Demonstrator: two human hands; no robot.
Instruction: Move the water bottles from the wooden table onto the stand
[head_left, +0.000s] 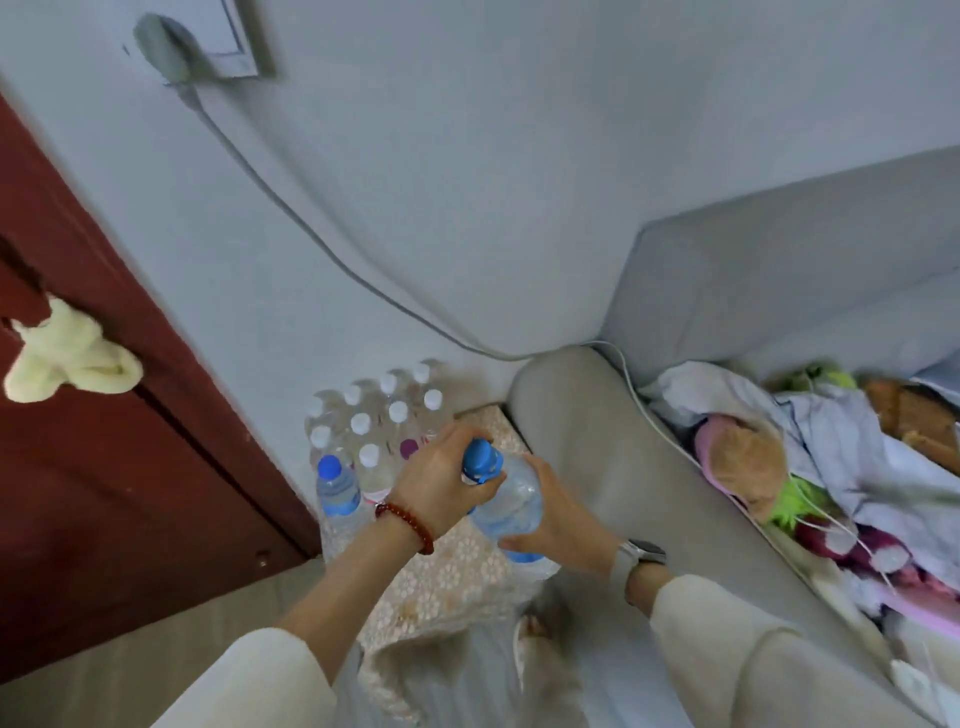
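1. Head view: the left hand (441, 483) is wrapping over the neck of a clear bottle (506, 499), just under its blue cap (480, 462), while the right hand (558, 519) is cupping the lower body from the right side; both are closed on it.
2. The bottle is tilting, cap toward the wall, above the stand (457, 577) with its floral cover (I cannot tell whether its base is touching yet).
3. Further back on the stand a pack (382, 421) of white-capped bottles is standing upright against the wall, and a second blue-capped bottle (337, 491) is standing at the pack's near left corner.
4. The held bottle is looking full, so I judge it heavy for its size, with thin walls likely giving under a squeeze and a smooth surface prone to slipping.
5. The stiffest holds are probably the neck ring and the base; the two-handed hold is suiting that, and the base should be going down flat beside the other blue-capped one.
6. The wooden table is not showing here.
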